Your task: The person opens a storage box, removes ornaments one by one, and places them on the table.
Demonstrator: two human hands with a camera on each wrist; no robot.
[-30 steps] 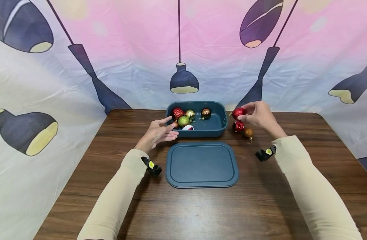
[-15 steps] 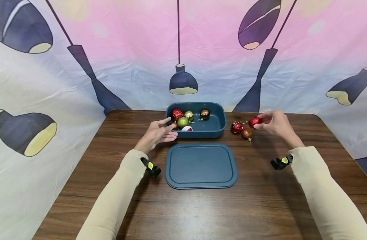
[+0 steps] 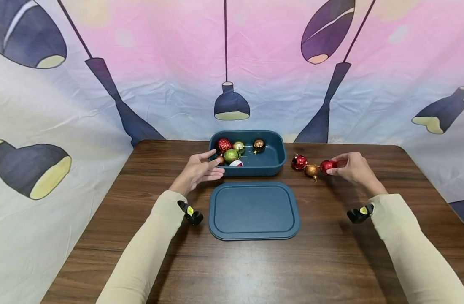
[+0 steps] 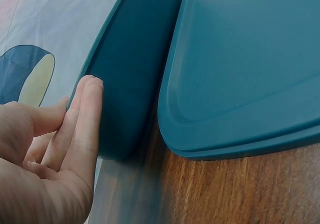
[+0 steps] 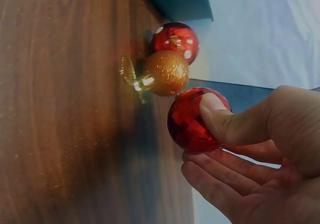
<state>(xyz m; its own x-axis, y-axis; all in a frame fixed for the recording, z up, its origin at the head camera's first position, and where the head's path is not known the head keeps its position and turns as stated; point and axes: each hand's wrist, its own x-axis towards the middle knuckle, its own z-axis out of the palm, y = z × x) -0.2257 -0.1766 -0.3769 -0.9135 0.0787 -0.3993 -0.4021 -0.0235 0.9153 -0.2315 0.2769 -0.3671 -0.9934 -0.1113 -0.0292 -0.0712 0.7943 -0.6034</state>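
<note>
My right hand (image 3: pixel 355 169) pinches a glossy red Christmas ball (image 3: pixel 327 167) between thumb and fingers, right beside a glittery orange-gold ball (image 3: pixel 311 170). A red ball with white spots (image 3: pixel 299 162) sits behind that one, by the box's right end. My left hand (image 3: pixel 197 172) holds the left front corner of the blue-green box (image 3: pixel 258 170); in the left wrist view its fingers (image 4: pixel 90 108) lie along the outer wall. Inside the box are several balls: patterned red (image 3: pixel 223 145), shiny gold-green (image 3: pixel 239 147), glittery green (image 3: pixel 231 155), brown (image 3: pixel 259 145), white-and-red (image 3: pixel 236 163) and a partly hidden copper one.
A matching flat lid (image 3: pixel 254 211) lies on the wooden table (image 3: pixel 251 270) just in front of the box. Behind the table's back edge hangs a cloth printed with lamps (image 3: pixel 232 101).
My right hand has carried the red ball rightward and then nearer, from behind the spotted ball to beside the orange-gold one. The left hand stays at the box corner.
</note>
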